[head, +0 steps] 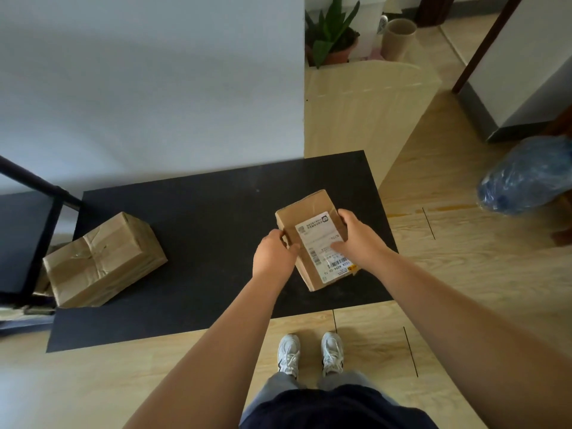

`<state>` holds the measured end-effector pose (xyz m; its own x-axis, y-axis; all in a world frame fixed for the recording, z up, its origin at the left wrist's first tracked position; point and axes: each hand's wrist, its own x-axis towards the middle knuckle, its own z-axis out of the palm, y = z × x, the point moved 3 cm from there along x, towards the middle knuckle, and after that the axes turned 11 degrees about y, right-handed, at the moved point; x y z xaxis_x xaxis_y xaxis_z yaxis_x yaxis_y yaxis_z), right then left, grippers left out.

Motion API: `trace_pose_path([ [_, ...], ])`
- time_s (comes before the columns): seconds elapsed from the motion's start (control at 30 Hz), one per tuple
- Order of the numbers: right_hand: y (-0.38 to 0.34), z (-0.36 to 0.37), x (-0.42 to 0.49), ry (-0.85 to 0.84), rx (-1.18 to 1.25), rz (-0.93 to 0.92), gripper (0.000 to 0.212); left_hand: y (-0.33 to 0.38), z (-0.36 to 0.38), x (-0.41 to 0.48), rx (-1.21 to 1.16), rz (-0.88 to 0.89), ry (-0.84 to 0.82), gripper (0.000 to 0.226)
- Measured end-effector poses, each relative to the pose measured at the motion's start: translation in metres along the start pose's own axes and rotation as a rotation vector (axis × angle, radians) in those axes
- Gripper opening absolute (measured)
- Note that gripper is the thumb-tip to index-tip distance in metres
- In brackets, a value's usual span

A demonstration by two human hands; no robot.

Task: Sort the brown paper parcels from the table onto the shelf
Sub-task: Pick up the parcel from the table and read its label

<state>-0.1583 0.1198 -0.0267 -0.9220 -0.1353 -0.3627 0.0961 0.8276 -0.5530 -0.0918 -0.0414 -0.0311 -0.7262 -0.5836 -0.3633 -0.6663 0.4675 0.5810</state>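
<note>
Right now a small brown cardboard parcel [309, 233] with a white printed shipping label [325, 247] on its top face sits over the right half of the flat black rectangular table [201, 227], gripped from both sides; whether it rests on the surface or is raised just off it cannot be told; the left hand [274, 258] clasps its left edge, fingers curled together around the side and thumb on top; the right hand [356, 235] covers the right edge, fingers bent over the far corner and thumb lying across the label. A larger brown paper-wrapped parcel [103, 261], creased and taped, lies well apart at the table's left end, its corner over the edge; just beside it stands a black metal-framed shelf [34, 212]. Below the table are pale wooden floorboards [464, 274] and two white sneakers [309, 354]; farther right sits a blue plastic bag [526, 178]; a potted green plant [334, 35] stands beyond.
</note>
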Motion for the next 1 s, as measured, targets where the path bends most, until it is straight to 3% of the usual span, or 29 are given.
trace_pose_path([
  [0.1,0.006,0.004,0.001,0.011,-0.09,0.013,0.083,0.0,-0.006,0.003,0.129,0.099,0.046,0.057],
  [0.17,0.01,0.002,0.002,0.034,-0.159,0.035,0.081,0.007,-0.012,0.007,0.203,0.255,0.099,0.061],
  [0.27,0.014,0.002,0.003,0.016,-0.197,0.033,0.073,0.02,-0.01,0.013,0.506,0.554,0.005,0.071],
  [0.33,0.015,0.002,0.003,0.001,-0.193,0.015,0.068,0.022,-0.005,0.019,0.688,0.662,-0.076,0.079],
  [0.47,0.014,-0.001,0.006,0.051,-0.208,0.005,0.068,0.018,-0.001,0.024,0.682,0.663,-0.083,0.083],
  [0.73,0.011,-0.017,0.002,0.345,-0.207,-0.018,0.063,0.017,-0.006,0.019,0.639,0.574,0.073,0.061],
  [0.9,0.018,-0.006,-0.003,0.329,-0.122,0.114,0.067,0.014,-0.006,0.005,0.59,0.56,0.091,0.042],
  [1.0,0.021,0.001,-0.006,0.326,-0.086,0.16,0.065,0.015,0.0,-0.005,0.575,0.601,0.062,0.044],
])
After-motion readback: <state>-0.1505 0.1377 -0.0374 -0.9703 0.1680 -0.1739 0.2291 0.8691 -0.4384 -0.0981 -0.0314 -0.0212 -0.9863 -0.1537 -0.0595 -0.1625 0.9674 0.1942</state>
